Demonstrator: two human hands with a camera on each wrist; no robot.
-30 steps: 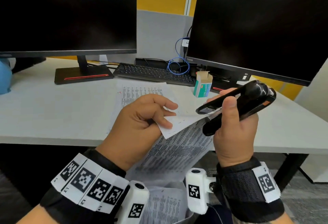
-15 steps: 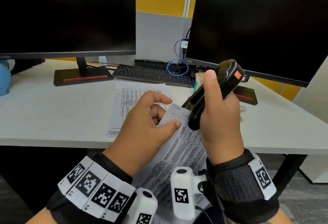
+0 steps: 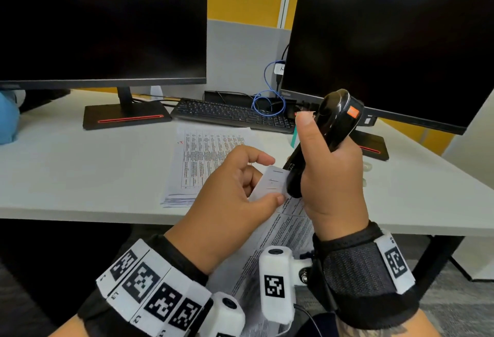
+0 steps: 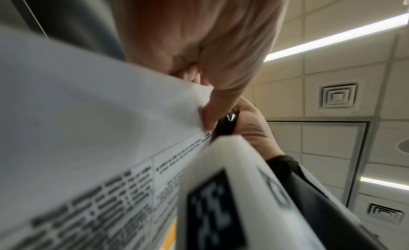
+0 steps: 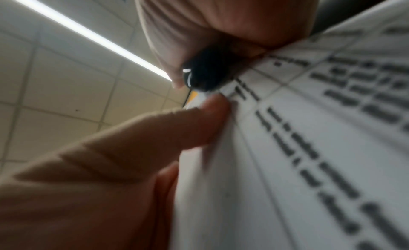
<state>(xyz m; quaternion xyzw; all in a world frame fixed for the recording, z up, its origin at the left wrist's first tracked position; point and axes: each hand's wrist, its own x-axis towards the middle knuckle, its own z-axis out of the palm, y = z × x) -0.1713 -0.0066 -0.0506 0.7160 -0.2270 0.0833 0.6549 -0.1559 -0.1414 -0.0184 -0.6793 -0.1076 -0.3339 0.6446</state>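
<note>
My right hand (image 3: 328, 171) grips a black stapler (image 3: 331, 123) with an orange label, held nearly upright, its mouth pointing down at the corner of some printed sheets (image 3: 270, 184). My left hand (image 3: 240, 189) pinches that corner between thumb and fingers, just left of the stapler's mouth. The sheets (image 3: 280, 232) hang down toward my lap in front of the desk edge. In the left wrist view the paper (image 4: 88, 131) fills the left side and the stapler tip (image 4: 228, 122) sits at its corner. The right wrist view shows the stapler tip (image 5: 205, 73) against the printed page (image 5: 309, 148).
A white desk (image 3: 80, 176) carries a stack of printed pages (image 3: 203, 155), a black keyboard (image 3: 230, 115), two dark monitors (image 3: 101, 21) (image 3: 395, 51), a blue cable (image 3: 267, 96) and a small box (image 3: 294, 136) half hidden behind the stapler. A blue object (image 3: 8, 120) sits at the far left.
The right hand has swung the stapler from lying sideways to nearly upright and brought its mouth onto the paper corner. The left hand has raised and turned that corner toward the stapler.
</note>
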